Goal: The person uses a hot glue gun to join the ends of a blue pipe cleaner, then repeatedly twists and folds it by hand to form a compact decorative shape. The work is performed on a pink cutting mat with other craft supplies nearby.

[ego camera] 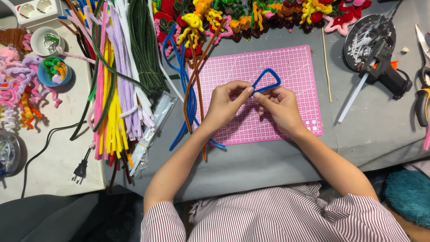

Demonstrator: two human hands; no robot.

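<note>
Overhead, left to right: a heap of pipe cleaners [116, 80] lies beside a pink cutting mat [286, 121]. Above the mat, the left hand [224, 105] and right hand [280, 107] meet, both pinching the ends of a blue pipe cleaner [268, 79] bent into a closed loop. Keeping both pinches tight at the crossing likely helps the loop hold. A black glue gun [385, 67] rests farther right.
</note>
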